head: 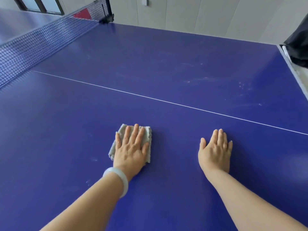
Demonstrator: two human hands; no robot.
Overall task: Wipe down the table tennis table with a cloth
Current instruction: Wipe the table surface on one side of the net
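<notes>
The blue table tennis table (166, 67) fills the view, with a thin white centre line running across it. My left hand (130, 147) lies flat, fingers spread, pressing a folded grey cloth (147, 137) onto the near half of the table. A pale bangle sits on that wrist. My right hand (215, 150) rests palm down on the bare table surface to the right, holding nothing. Faint whitish smudges mark the far right part of the table beyond the line.
The dark net (38, 45) crosses the table at the far left, with its black post (108, 15) at the far edge. A red paddle (82, 14) lies beyond the net. A black object (298, 42) stands off the right end of the table.
</notes>
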